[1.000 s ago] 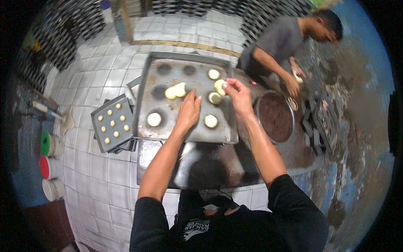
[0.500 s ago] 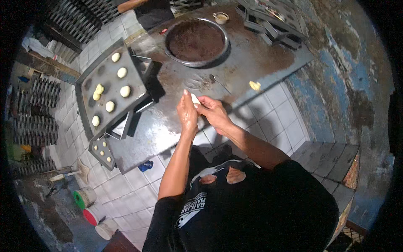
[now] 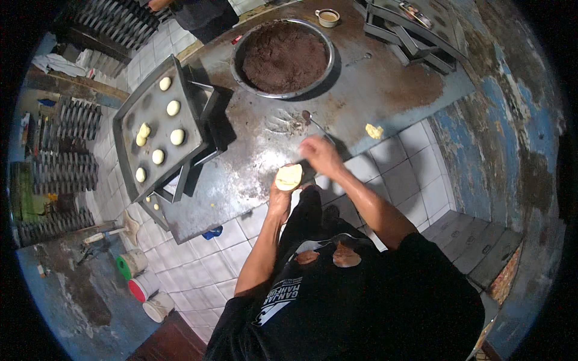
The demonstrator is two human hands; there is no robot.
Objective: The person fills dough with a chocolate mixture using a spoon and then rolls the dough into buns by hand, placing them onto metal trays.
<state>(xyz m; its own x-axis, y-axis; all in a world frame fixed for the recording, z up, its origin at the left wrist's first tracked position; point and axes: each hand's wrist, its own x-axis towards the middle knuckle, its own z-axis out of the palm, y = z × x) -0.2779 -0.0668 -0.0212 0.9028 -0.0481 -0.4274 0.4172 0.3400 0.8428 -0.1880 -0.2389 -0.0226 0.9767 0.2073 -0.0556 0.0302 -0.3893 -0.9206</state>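
Observation:
A flattened round of pale yellow dough [image 3: 289,177] rests in my left hand [image 3: 279,198], whose fingers cup it from below. My right hand [image 3: 319,155] is apart from the dough, over the table's near edge; motion smears its fingers. Just beyond it lies a metal spoon [image 3: 307,116] with dark brown stuff on its bowl, its handle slanting toward my right hand. Farther off stands a wide metal basin [image 3: 332,60] holding a dark brown crumbly mass. A small lump of yellow dough [image 3: 374,131] sits to the right of the spoon.
Several dough balls [image 3: 177,137] lie on a dark baking tray [image 3: 162,123] at left, stacked on other trays. A cup [image 3: 327,18] and more stacked trays [image 3: 415,36] stand at the far right. Another person [image 3: 208,15] is beyond the table. Buckets [image 3: 132,263] stand on the tiled floor.
My hands have moved apart. The dough now lies flat in my left hand, which has come nearer to me, while the right hand has swung right. The view has shifted slightly.

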